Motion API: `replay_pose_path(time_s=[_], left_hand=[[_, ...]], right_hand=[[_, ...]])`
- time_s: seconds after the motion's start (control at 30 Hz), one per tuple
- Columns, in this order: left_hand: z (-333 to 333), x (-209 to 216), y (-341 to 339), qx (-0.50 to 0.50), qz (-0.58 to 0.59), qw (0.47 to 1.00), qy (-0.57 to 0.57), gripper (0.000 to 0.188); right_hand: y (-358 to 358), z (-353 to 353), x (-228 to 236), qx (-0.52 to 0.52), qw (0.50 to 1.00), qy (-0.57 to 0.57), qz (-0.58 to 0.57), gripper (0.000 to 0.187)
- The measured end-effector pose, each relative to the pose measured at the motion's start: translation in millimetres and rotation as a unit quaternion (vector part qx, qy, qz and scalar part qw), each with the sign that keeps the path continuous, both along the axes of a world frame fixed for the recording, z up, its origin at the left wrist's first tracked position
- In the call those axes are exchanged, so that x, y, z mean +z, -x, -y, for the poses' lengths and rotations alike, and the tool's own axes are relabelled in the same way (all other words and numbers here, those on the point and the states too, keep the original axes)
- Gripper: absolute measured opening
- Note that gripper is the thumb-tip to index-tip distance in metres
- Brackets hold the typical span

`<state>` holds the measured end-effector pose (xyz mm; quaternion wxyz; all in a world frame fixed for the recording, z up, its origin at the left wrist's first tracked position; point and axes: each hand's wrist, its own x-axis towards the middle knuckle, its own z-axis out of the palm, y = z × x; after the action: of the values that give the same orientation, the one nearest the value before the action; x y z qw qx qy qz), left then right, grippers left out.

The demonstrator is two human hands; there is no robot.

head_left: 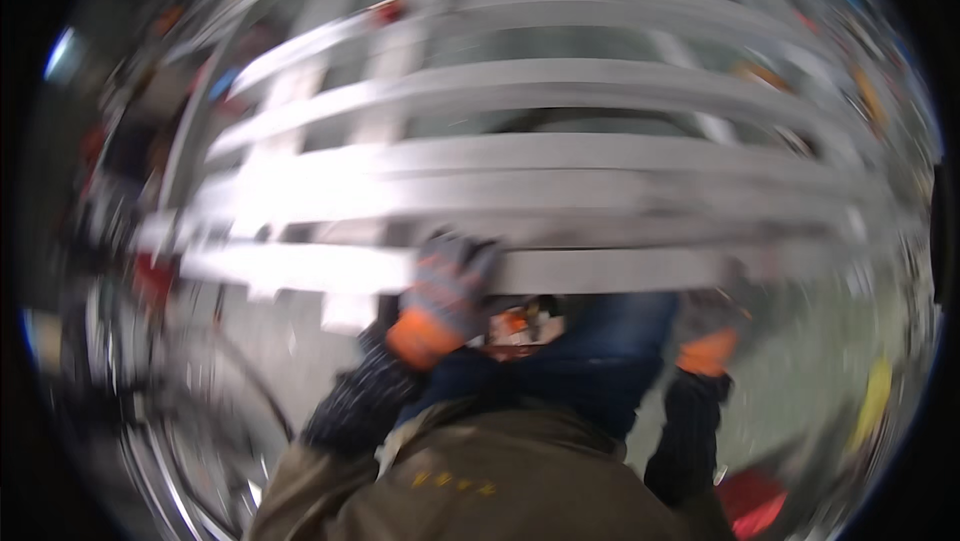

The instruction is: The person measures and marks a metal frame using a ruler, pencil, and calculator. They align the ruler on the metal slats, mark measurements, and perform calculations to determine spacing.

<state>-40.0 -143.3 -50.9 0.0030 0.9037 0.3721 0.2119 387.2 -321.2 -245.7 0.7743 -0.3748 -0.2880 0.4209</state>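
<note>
A long, flat silvery metal bar (600,271) runs crosswise right in front of me. My left hand (445,281), in a grey glove with an orange cuff, is closed over this bar left of its middle. My right hand (712,316), gloved the same way, is at the bar's lower edge farther right; motion smears its fingers, so their grip is unclear. Just beyond lie several parallel metal bars (560,153), forming a slatted frame over lengthwise pieces (400,51). Glare washes out the frame's left part.
A small red object (388,11) rests on a far bar. At the lower right are a red item (752,501) and a yellow strip (873,403). A dark cable (255,376) curves across the floor at left. Blurred clutter lines both sides.
</note>
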Motion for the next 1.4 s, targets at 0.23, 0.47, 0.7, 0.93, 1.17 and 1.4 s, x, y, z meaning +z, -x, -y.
replay_pose_path(time_s=[0.23,0.47,0.7,0.93,1.17,1.4], left_hand=[[3,4,15,0.074,-0.048,0.995,0.041,0.077],[-7,4,11,0.057,-0.047,0.997,0.023,0.078],[-82,45,11,-0.06,0.082,0.995,-0.013,0.091],[-151,14,-7,-0.089,-0.203,0.975,0.01,0.109],[-147,-13,-18,-0.083,-0.258,0.962,-0.043,0.105],[-158,-14,-10,-0.164,-0.243,0.956,0.013,0.119]], right_hand=[[59,-87,124,-0.145,0.961,0.162,-0.169,0.057],[49,-91,109,-0.146,0.956,0.176,-0.182,0.063],[47,-73,64,-0.004,0.996,0.04,-0.078,0.05],[58,-114,73,-0.124,0.945,0.229,-0.2,0.032],[75,-106,97,-0.141,0.945,0.204,-0.212,0.031],[69,-108,112,-0.137,0.926,0.239,-0.259,0.034]])
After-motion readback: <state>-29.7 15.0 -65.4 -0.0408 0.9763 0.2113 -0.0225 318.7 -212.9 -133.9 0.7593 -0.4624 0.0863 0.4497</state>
